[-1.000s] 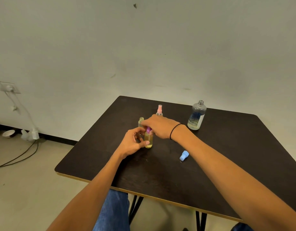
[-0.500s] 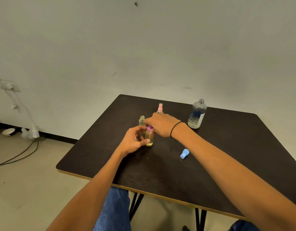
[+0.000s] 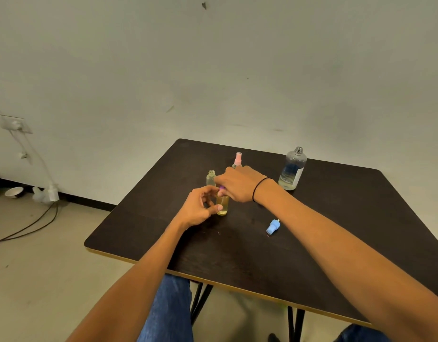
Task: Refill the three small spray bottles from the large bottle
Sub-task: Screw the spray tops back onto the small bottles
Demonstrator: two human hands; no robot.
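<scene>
A small bottle of yellowish liquid (image 3: 223, 204) stands on the dark table (image 3: 324, 243). My left hand (image 3: 199, 208) holds its body. My right hand (image 3: 238, 183) covers its top, fingers closed on a purple spray cap (image 3: 221, 188) that barely shows. Behind it stands an uncapped small bottle (image 3: 211, 178). A third small bottle with a pink spray cap (image 3: 237, 159) peeks out behind my right hand. The large clear bottle (image 3: 292, 169), uncapped and about a quarter full, stands at the back right.
A loose blue spray cap (image 3: 272, 226) lies on the table under my right forearm. On the floor at the left are cables (image 3: 28, 225), a small bowl (image 3: 14, 192) and a wall socket. My knees sit under the table's near edge.
Both hands stay on the small yellowish bottle. The right hand has shifted slightly over the purple cap, and the view has tilted a little.
</scene>
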